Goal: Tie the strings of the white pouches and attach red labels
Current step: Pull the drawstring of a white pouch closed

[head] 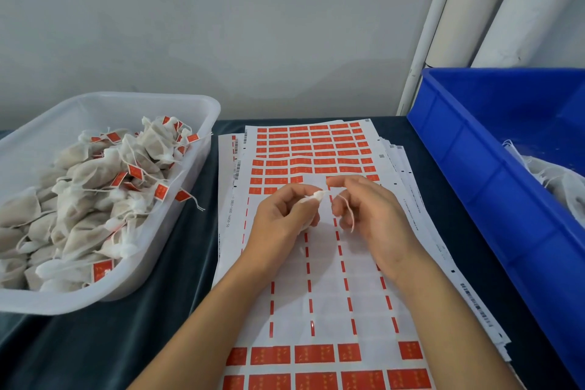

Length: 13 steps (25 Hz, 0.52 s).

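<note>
While both hands work above the label sheets (319, 263), a pouch (311, 199) is being tied.
The left hand (281, 215) pinches the pouch's neck; the right hand (370, 209) holds its string (349, 215) in curled fingers. Labelled pouches fill the clear tub (202, 111) at left.

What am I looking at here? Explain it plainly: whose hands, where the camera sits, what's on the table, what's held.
No machine here: a person works bare-handed, filmed by a camera on their head looking down. The left hand grips a white pouch by its neck; the right hand pinches its string. Under the hands lie sheets of red labels, many already peeled off. The clear tub on the left holds labelled pouches. The blue crate on the right holds more white pouches, barely visible.
</note>
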### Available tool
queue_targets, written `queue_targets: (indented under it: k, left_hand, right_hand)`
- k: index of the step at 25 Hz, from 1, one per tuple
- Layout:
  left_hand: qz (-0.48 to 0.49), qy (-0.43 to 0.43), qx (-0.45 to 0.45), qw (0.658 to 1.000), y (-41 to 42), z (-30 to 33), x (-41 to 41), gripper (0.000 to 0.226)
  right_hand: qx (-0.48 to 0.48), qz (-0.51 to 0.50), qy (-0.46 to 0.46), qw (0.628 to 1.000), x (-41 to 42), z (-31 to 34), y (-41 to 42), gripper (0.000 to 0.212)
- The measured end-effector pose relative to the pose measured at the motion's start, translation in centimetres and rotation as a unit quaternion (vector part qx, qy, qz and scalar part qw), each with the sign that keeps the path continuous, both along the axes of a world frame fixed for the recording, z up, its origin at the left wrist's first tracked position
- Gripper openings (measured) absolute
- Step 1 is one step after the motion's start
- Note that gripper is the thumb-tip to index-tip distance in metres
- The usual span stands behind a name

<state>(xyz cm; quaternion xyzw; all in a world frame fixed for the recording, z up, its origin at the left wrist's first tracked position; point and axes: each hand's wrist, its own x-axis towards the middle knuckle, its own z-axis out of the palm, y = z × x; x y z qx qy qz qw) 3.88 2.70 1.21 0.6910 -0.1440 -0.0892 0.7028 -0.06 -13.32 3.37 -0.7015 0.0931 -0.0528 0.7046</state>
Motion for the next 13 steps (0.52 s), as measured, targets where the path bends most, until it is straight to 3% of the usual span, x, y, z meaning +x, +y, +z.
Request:
queue_targets:
  k: [6,10,13]
  left_hand:
    - [-0.011,-0.018,0.015,1.0,-0.05,-0.06,-0.05,0.011]
    - [-0.033,-0.047,0.042,0.997,-0.19,-0.25,-0.16,0.008]
    - [-0.04,-0.067,0.055,0.995,-0.28,-0.56,-0.16,0.008]
  right_hand:
    - [-0.123,-0.03,0.015,0.992,0.25,-0.66,0.48,0.036]
    - [-0.082,-0.025,0.043,0.995,0.16,-0.51,0.15,0.044]
    - [0.022,0.03,0.084,0.996,0.01,-0.42,-0.48,0.043]
